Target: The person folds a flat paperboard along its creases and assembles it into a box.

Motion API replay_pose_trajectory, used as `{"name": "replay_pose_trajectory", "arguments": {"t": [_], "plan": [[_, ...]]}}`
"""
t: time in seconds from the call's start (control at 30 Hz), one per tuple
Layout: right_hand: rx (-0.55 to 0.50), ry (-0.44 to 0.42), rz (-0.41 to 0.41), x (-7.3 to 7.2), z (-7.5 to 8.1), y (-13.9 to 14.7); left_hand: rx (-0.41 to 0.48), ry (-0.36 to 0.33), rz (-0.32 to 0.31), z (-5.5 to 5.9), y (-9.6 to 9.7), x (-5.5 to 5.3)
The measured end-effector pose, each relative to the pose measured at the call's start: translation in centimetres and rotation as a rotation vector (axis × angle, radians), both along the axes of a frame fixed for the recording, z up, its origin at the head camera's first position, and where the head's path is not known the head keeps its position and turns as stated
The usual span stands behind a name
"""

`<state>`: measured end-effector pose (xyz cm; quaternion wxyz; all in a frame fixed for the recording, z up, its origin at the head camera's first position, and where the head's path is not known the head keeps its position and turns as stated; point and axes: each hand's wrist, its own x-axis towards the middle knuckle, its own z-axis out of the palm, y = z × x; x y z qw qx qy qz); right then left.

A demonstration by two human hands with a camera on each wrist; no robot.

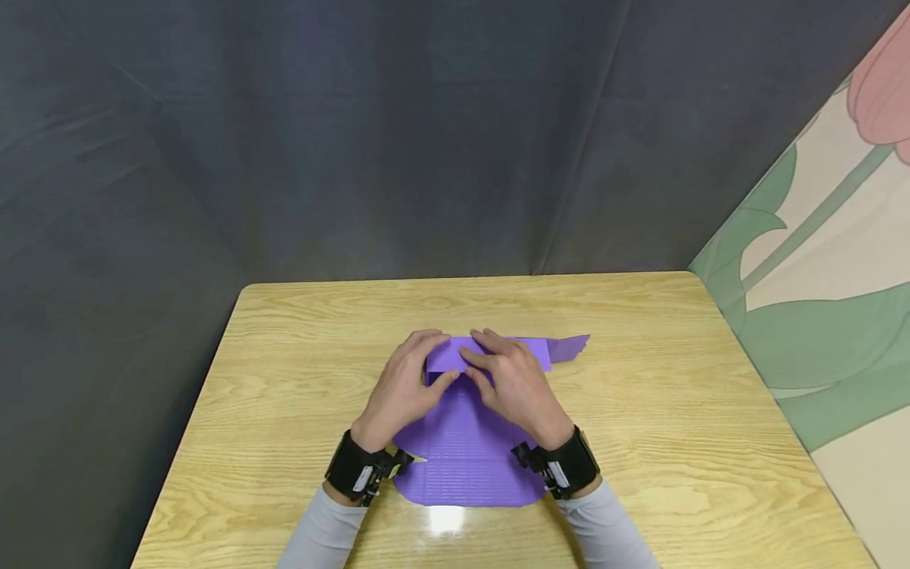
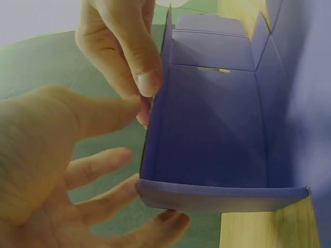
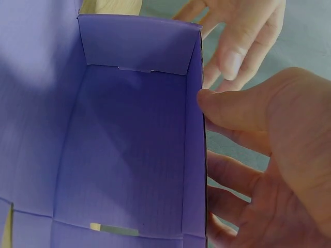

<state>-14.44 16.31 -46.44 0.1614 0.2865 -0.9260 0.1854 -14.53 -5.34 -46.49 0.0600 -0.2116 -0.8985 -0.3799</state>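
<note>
- While both hands meet at its upper edge, the purple box [image 1: 465, 431] sits at the lower centre of the head view, on the wooden tabletop [image 1: 284, 395].
- At the box's upper left is the left hand [image 1: 405, 387], its fingers spread apart; in the left wrist view they lie outside the box at the lower left, beside the corner of the end wall [image 2: 222, 200]. Whether its thumb touches the box I cannot tell.
- To the right, the right hand [image 1: 517, 383] pinches the side wall [image 3: 194, 165], thumb at the rim, the other fingers behind the outer face.
- Out past the right hand juts a creased flap [image 1: 567, 348], while a broad panel [image 1: 469, 482] spreads toward the bottom of the frame.
- Along the box's floor, at the lower part of the right wrist view, runs a small slot [image 3: 119, 230].
- Black straps [image 1: 572, 462] circle both wrists, above light grey sleeves [image 1: 611, 525].
- Dark cloth [image 1: 398, 142] fills the top and left; a flower-patterned surface [image 1: 796, 340] covers the right edge.
</note>
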Motion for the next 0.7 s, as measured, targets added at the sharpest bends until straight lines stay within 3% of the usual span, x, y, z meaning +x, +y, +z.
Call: {"name": "replay_pose_trajectory", "arguments": {"t": [0.23,0.43,0.7], "plan": [[-0.022,0.004,0.01,-0.1,-0.1,0.1,0.027,0.006,-0.009,-0.3,0.0,-0.3],[-0.102,-0.015,0.063,-0.8,0.5,1.4,0.042,-0.001,0.007,-0.3,-0.2,-0.6],[-0.142,-0.036,-0.049,-1.1,1.4,4.6,0.048,-0.027,0.071,-0.5,-1.2,-0.9]]}}
